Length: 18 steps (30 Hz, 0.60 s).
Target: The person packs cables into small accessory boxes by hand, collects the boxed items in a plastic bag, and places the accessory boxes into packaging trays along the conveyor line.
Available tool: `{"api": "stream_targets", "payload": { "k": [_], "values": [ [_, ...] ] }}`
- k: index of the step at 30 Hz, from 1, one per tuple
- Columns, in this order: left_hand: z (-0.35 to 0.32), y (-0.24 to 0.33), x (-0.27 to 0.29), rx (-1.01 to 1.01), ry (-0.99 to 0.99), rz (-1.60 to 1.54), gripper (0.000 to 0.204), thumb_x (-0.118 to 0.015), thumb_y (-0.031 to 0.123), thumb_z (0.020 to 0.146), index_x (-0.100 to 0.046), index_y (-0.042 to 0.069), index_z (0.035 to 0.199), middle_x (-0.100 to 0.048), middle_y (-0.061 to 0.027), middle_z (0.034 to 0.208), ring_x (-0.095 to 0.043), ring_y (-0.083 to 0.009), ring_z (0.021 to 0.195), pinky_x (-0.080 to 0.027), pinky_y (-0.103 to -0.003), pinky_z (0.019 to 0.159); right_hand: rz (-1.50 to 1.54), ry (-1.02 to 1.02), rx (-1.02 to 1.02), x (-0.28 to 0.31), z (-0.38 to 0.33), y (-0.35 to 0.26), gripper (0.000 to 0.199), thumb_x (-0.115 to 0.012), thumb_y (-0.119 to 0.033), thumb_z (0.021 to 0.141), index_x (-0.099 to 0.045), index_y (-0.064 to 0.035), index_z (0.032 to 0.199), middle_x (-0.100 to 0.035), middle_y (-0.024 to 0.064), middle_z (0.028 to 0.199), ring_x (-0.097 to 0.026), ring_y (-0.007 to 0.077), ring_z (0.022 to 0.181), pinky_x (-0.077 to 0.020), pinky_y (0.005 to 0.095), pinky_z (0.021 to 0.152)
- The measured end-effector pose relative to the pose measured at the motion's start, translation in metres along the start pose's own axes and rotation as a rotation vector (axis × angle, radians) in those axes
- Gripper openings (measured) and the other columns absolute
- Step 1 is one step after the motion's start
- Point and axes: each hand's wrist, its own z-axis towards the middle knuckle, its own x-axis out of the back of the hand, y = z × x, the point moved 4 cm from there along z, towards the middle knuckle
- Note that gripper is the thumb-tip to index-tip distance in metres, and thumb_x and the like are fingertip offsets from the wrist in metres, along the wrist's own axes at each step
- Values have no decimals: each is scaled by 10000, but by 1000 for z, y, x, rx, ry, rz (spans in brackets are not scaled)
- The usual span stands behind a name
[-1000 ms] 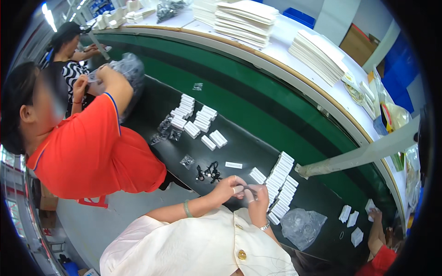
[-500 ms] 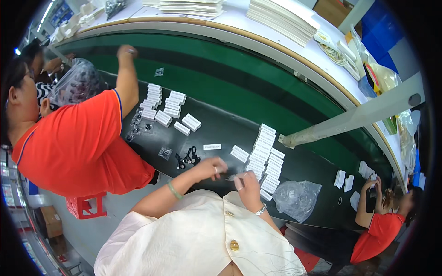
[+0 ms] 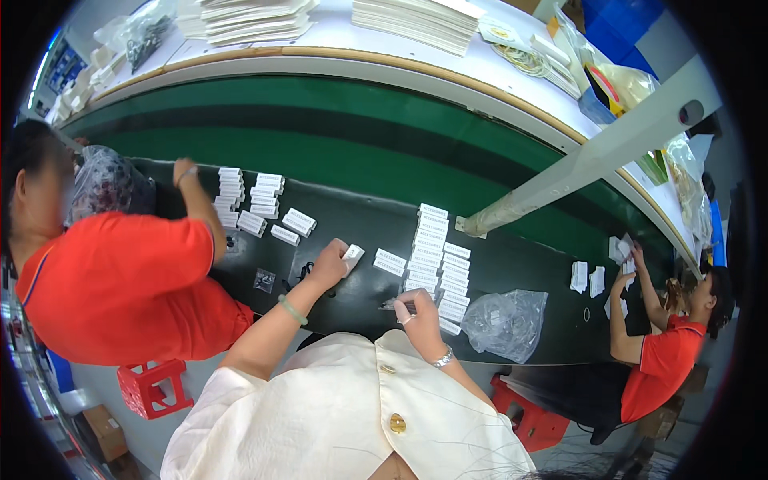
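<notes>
Between the fingers and thumb of my left hand (image 3: 330, 266) is a small white box (image 3: 352, 255), just above the dark table. My right hand (image 3: 421, 313) is closed in a pinch on a small clear bag (image 3: 389, 304); what the bag contains is too small to tell. Stacked white boxes (image 3: 430, 238) stand in rows just beyond my right hand, and a pair of white boxes (image 3: 390, 262) lies between my hands. Black cables (image 3: 305, 270) are partly hidden behind my left forearm.
A large clear plastic bag (image 3: 506, 324) lies right of the stacks. A slanted pale post (image 3: 592, 168) rises behind them. People in red shirts work at left (image 3: 128, 288) and right (image 3: 668, 368). More white boxes (image 3: 266, 192) stand far left, beside a small clear packet (image 3: 265, 279).
My left hand has moved away from my right and picked up the white box from the table. The left co-worker's arm has come back toward the boxes. The whole view has shifted.
</notes>
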Motion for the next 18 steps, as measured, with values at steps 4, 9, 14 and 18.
{"api": "stream_targets", "payload": {
  "k": [4, 9, 14, 18],
  "values": [
    [-55, 68, -1, 258, -244, -1151, 360, -601, 98, 876, -469, 9, 1198, -559, -134, 1088, -617, -296, 1020, -517, -441, 896, 67, 10, 74, 4, 4, -26, 106, -666, -67, 803, -586, -30, 861, -584, 101, 848, -583, 230, 768, -474, 316, 689],
    [-85, 85, -6, 213, -388, -1493, 376, -584, 120, 893, -459, 19, 1233, -558, -145, 1094, -580, -327, 1093, -488, -472, 958, 157, 77, 168, 6, 3, -48, 108, -657, -36, 808, -567, -29, 867, -567, 96, 875, -581, 222, 802, -468, 310, 709],
    [-104, 74, -5, 258, -550, -1346, 271, -611, 168, 895, -558, 30, 1122, -615, -141, 1041, -625, -281, 1021, -532, -429, 894, 31, 245, 278, 14, -3, -49, 139, -651, -32, 811, -545, -29, 902, -546, 125, 882, -568, 265, 789, -466, 334, 706],
    [-109, 66, -12, 287, -650, -1305, 228, -612, 215, 904, -595, 49, 1059, -644, -98, 978, -648, -178, 780, -560, -316, 704, -105, 69, 420, 9, -9, -55, 139, -615, -28, 827, -516, -18, 925, -528, 146, 893, -549, 297, 794, -454, 374, 691]
  ]
}}
